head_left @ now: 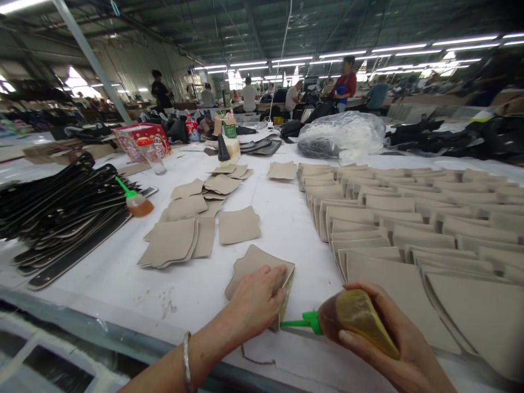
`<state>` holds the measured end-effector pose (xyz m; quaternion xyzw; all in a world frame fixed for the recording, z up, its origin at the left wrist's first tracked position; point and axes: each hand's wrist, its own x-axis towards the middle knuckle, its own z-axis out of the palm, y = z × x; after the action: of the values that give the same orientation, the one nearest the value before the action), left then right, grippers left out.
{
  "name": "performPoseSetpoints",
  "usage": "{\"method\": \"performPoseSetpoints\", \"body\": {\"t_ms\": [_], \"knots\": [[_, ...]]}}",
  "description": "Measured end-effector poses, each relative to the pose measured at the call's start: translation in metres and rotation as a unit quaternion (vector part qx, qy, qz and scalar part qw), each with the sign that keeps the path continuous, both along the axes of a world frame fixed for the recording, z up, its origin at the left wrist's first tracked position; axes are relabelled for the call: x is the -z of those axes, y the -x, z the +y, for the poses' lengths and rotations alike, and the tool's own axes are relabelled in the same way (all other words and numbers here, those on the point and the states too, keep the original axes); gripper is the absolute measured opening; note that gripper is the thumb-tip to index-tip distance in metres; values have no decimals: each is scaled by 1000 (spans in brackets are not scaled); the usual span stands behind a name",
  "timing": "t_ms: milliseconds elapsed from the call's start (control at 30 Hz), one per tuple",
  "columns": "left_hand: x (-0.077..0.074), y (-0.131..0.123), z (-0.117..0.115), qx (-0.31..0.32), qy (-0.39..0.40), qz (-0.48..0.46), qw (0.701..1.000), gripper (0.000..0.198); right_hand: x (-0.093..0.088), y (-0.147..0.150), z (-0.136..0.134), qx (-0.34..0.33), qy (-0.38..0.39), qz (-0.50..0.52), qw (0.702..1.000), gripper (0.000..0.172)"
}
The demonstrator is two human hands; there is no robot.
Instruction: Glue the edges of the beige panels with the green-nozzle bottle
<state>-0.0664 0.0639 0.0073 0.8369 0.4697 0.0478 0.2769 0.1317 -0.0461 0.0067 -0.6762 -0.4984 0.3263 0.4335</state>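
Note:
My left hand [262,297], with a silver bracelet on its wrist, presses on a beige leather-like piece [250,263] near the table's front edge. Its fingers are bent over the piece's right edge, where a narrow strip glistens. In my right hand [393,327] is a squeeze bottle [356,319] of amber liquid, most likely glue. The bottle lies tilted on its side, and its green nozzle [295,323] points left, with the tip at the piece's lower right corner. Just beyond my left hand lies a single beige piece [239,225]. Loose stacks of similar pieces [167,243] lie to its left.
Overlapping rows of beige pieces [429,229] cover the right side of the white table [282,229]. On the left are a pile of black straps [61,218] and a second green-nozzled bottle [139,204]. Farther back stand a red box [143,141] and a clear plastic bag [344,134]. Several people work beyond.

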Motion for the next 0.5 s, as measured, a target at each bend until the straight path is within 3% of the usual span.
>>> {"method": "performPoseSetpoints", "body": {"t_ms": [200,300,500], "knots": [[0,-1,-1,-5,0,-1,1000,50,1,-1,2,36,-16,-31,999,52],[0,0,-2,-2,-3,1,1000,48,6,-4,-3,4,-8,-42,999,55],[1,-1,-1,-5,-4,-5,1000,46,19,-20,-11,-17,23,59,998,55]]}}
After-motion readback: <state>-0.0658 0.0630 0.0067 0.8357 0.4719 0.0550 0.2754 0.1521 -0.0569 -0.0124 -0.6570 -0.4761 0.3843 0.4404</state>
